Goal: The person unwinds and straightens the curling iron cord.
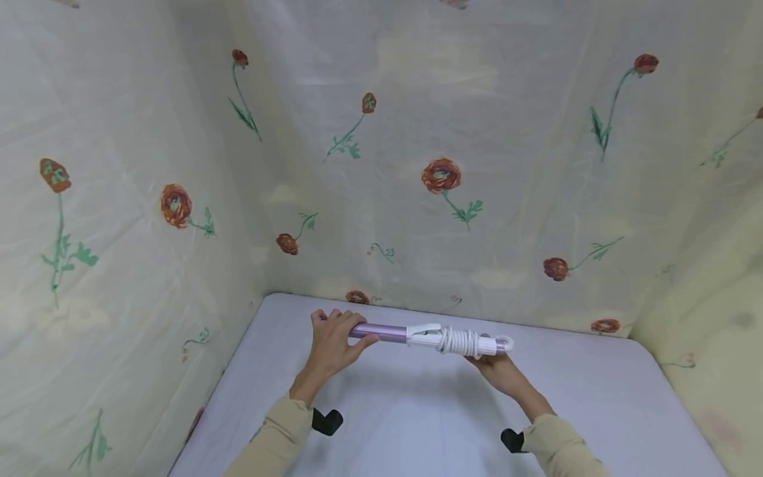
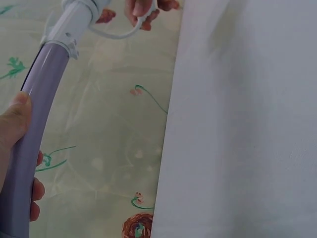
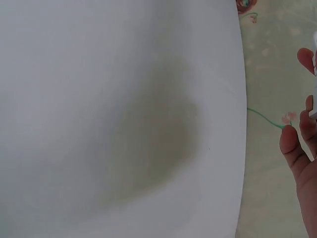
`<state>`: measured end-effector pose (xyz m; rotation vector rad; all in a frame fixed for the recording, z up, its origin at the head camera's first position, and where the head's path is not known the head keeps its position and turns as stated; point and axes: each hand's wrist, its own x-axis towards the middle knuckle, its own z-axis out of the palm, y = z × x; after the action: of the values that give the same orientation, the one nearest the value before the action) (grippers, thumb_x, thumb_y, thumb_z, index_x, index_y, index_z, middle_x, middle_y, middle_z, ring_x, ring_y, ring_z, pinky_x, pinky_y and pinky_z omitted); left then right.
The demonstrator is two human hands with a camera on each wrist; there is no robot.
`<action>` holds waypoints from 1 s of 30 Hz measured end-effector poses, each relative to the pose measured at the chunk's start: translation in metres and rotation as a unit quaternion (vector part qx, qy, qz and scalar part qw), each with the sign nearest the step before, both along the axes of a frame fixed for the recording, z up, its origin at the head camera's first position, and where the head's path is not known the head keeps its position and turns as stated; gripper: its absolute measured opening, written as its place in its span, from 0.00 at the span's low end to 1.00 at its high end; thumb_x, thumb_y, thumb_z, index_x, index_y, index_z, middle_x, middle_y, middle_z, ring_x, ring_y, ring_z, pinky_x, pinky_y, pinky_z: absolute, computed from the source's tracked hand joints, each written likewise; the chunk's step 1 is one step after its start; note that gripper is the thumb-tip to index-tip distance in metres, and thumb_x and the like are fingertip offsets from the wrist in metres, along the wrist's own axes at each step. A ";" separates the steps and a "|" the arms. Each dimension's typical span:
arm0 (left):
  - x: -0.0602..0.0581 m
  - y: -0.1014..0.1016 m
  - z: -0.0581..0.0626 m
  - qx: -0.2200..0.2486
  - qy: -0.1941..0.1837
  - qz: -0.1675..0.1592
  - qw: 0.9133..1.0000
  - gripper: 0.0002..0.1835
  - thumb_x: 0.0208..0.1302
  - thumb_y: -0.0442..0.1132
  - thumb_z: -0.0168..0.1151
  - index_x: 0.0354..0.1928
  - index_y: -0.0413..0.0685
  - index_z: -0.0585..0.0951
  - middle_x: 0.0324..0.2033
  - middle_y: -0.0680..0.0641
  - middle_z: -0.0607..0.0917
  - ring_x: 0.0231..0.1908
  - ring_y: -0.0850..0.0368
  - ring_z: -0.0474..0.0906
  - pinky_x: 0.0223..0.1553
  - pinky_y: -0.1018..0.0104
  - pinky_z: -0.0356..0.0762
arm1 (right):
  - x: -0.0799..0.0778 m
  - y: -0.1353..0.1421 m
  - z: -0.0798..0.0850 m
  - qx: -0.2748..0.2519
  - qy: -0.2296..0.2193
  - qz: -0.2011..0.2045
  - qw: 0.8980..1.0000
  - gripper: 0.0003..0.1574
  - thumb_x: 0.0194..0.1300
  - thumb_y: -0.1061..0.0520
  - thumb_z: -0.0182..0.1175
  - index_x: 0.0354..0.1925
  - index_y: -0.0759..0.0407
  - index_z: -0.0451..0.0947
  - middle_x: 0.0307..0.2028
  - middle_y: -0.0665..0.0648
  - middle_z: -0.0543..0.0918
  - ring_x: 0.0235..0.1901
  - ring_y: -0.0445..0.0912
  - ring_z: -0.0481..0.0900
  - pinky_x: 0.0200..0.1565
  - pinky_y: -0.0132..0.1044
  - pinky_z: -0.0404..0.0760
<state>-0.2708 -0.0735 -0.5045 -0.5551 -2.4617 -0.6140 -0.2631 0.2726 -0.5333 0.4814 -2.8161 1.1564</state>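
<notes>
A purple tube [image 1: 381,332] is held level above the table, with a white plastic fitting [image 1: 422,336] and white cord [image 1: 460,342] wound around its right part. My left hand [image 1: 334,341] grips its bare left end, thumb on the near side; in the left wrist view the thumb [image 2: 17,119] lies along the tube and fingertips show beyond it. At the other end my right hand [image 1: 503,374] holds from below, beside a small white loop [image 1: 507,343]. The left wrist view has the right hand's curled fingers [image 2: 141,9] at the cord; most of that grip is hidden.
The white table [image 1: 393,411] has rounded far corners and carries soft shadows. Flower-printed sheeting [image 1: 387,199] stands close behind it and along both sides. Black straps [image 1: 326,422] show at the wrists beside beige sleeves [image 1: 277,430].
</notes>
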 end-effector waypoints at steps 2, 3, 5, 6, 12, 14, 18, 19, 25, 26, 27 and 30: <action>0.000 0.000 0.000 0.002 0.001 -0.003 1.000 0.22 0.53 0.64 0.64 0.39 0.56 0.82 0.30 0.55 0.85 0.33 0.58 0.71 0.50 0.45 0.52 | -0.003 0.006 0.001 0.012 0.006 -0.003 1.000 0.05 0.67 0.61 0.55 0.40 0.62 0.70 0.34 0.55 0.77 0.35 0.43 0.73 0.38 0.36 0.75; -0.001 -0.001 0.000 0.001 -0.001 -0.005 1.000 0.22 0.53 0.64 0.64 0.39 0.56 0.81 0.31 0.55 0.85 0.33 0.58 0.71 0.50 0.45 0.52 | -0.005 0.008 0.002 0.020 0.010 0.000 1.000 0.04 0.66 0.64 0.55 0.38 0.61 0.69 0.32 0.54 0.75 0.33 0.40 0.69 0.36 0.33 0.73; 0.000 -0.001 -0.002 -0.001 -0.010 -0.007 1.000 0.22 0.53 0.64 0.64 0.39 0.56 0.81 0.31 0.55 0.85 0.33 0.58 0.71 0.50 0.45 0.51 | -0.007 0.013 0.003 0.029 0.039 0.016 0.999 0.06 0.62 0.69 0.56 0.36 0.62 0.70 0.31 0.52 0.74 0.32 0.37 0.67 0.34 0.31 0.71; 0.001 -0.001 -0.003 -0.001 -0.017 -0.009 1.000 0.22 0.53 0.64 0.64 0.39 0.56 0.81 0.31 0.55 0.85 0.33 0.58 0.71 0.50 0.45 0.51 | -0.008 0.016 0.002 0.035 0.065 0.031 0.997 0.08 0.59 0.71 0.57 0.36 0.63 0.72 0.31 0.52 0.75 0.32 0.36 0.67 0.34 0.31 0.71; 0.004 -0.003 -0.010 -0.008 -0.039 -0.019 0.999 0.21 0.53 0.65 0.63 0.39 0.58 0.81 0.31 0.57 0.84 0.33 0.60 0.71 0.48 0.49 0.51 | -0.013 0.027 0.001 0.057 0.149 0.086 0.983 0.12 0.60 0.66 0.60 0.43 0.63 0.81 0.34 0.53 0.75 0.34 0.39 0.67 0.34 0.32 0.68; 0.005 -0.004 -0.010 -0.006 -0.036 -0.023 0.999 0.21 0.53 0.64 0.63 0.38 0.58 0.82 0.31 0.57 0.85 0.33 0.60 0.71 0.48 0.49 0.51 | -0.015 0.031 0.004 0.067 0.116 0.077 0.988 0.11 0.66 0.60 0.56 0.44 0.61 0.81 0.35 0.52 0.75 0.35 0.39 0.66 0.35 0.32 0.66; 0.003 -0.004 -0.010 -0.011 -0.036 -0.029 0.999 0.21 0.53 0.64 0.64 0.39 0.57 0.82 0.31 0.57 0.85 0.33 0.59 0.72 0.48 0.50 0.51 | -0.022 0.039 0.013 0.093 0.075 0.053 0.991 0.14 0.68 0.54 0.55 0.45 0.59 0.82 0.36 0.51 0.75 0.36 0.40 0.67 0.36 0.34 0.67; 0.003 -0.005 -0.012 -0.016 -0.036 -0.029 0.999 0.21 0.53 0.64 0.63 0.38 0.58 0.82 0.31 0.57 0.85 0.34 0.60 0.72 0.48 0.50 0.51 | -0.023 0.041 0.016 0.099 0.072 0.048 0.991 0.14 0.68 0.53 0.55 0.45 0.58 0.82 0.36 0.51 0.75 0.36 0.41 0.66 0.36 0.34 0.67; 0.003 -0.005 -0.017 -0.023 -0.063 -0.027 0.997 0.21 0.54 0.65 0.62 0.39 0.59 0.82 0.32 0.58 0.85 0.34 0.62 0.71 0.49 0.51 0.51 | -0.029 0.039 0.030 0.116 0.085 0.044 0.989 0.14 0.67 0.52 0.56 0.45 0.59 0.82 0.35 0.52 0.75 0.36 0.42 0.67 0.35 0.34 0.67; 0.004 -0.005 -0.016 -0.019 -0.065 -0.027 0.997 0.21 0.54 0.64 0.62 0.40 0.59 0.82 0.33 0.58 0.85 0.34 0.61 0.71 0.49 0.51 0.51 | -0.030 0.037 0.033 0.116 0.091 0.044 0.988 0.14 0.67 0.53 0.57 0.45 0.59 0.82 0.34 0.52 0.75 0.35 0.42 0.67 0.34 0.34 0.67; 0.004 -0.006 -0.016 -0.013 -0.067 -0.028 0.997 0.21 0.54 0.64 0.62 0.40 0.59 0.82 0.33 0.58 0.85 0.34 0.61 0.71 0.49 0.50 0.51 | -0.031 0.035 0.035 0.118 0.097 0.043 0.987 0.14 0.67 0.53 0.57 0.44 0.60 0.82 0.34 0.53 0.75 0.35 0.43 0.67 0.34 0.34 0.67; 0.004 -0.007 -0.013 -0.002 -0.068 -0.026 0.997 0.20 0.54 0.64 0.63 0.40 0.58 0.82 0.33 0.57 0.85 0.35 0.61 0.71 0.49 0.50 0.51 | -0.034 0.030 0.044 0.129 0.115 0.035 0.984 0.14 0.66 0.54 0.57 0.44 0.60 0.82 0.33 0.54 0.75 0.35 0.44 0.67 0.34 0.35 0.67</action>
<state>-0.2664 -0.0807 -0.5175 -0.5979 -2.5838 -0.6881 -0.2973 0.3027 -0.4896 0.6877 -2.7730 0.6925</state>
